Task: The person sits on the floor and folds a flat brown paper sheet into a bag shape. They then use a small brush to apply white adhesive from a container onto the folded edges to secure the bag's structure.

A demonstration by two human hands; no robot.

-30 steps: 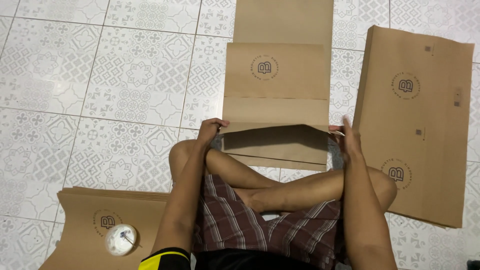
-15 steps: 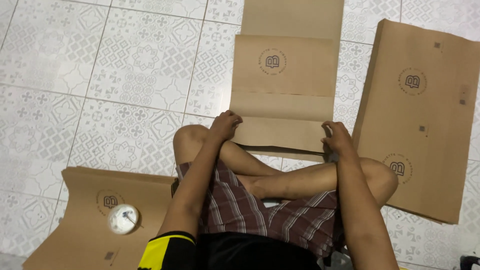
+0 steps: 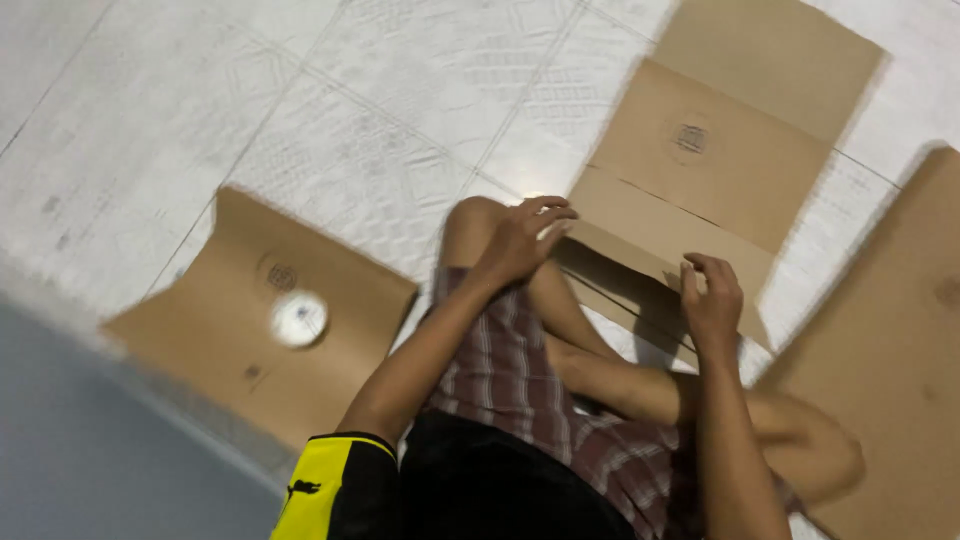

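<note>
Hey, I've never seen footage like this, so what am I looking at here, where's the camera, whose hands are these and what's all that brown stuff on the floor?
The camera sits on a person's head and looks down, so you see their own arms and crossed legs. They sit on a pale patterned tiled floor. There is no machine, only two bare hands.

The left hand and the right hand both grip the near edge of a flat brown cardboard piece with folds, lying ahead of the knees. The picture is blurred, so the exact grip is hard to read.

To the left lies another cardboard sheet with a small round white object on it. A third cardboard sheet lies on the right.
</note>
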